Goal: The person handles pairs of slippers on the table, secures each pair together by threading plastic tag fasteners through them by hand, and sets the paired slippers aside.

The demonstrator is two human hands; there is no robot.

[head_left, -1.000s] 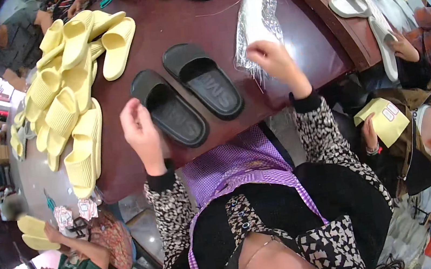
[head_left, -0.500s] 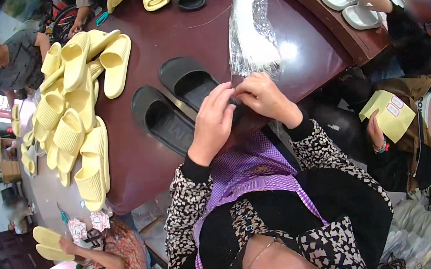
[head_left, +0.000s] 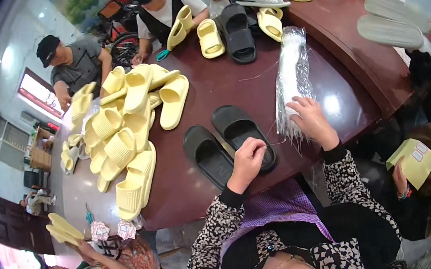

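A pair of black slide slippers lies on the table in front of me, a left slipper (head_left: 208,154) and a right slipper (head_left: 237,127). My left hand (head_left: 248,164) is closed in a pinch over the heel end of the right slipper. A thin pale strand (head_left: 275,143) runs from its fingertips to the right. Beyond, a clear plastic sleeve holds a bundle of thin white strands (head_left: 292,67), their loose ends fanning toward me. My right hand (head_left: 313,124) is at the bundle's near end, fingers spread and touching the sleeve.
A heap of yellow slippers (head_left: 135,126) covers the table's left side. More yellow slippers (head_left: 210,38) and a black pair (head_left: 238,33) stand at the far edge. A raised table section (head_left: 349,57) curves along the right. Several people work around the table; one holds grey-white slippers (head_left: 388,22).
My hands, close together before, have moved apart; the right now reaches the bundle while the left holds a strand. The view has shifted, showing more of the far side.
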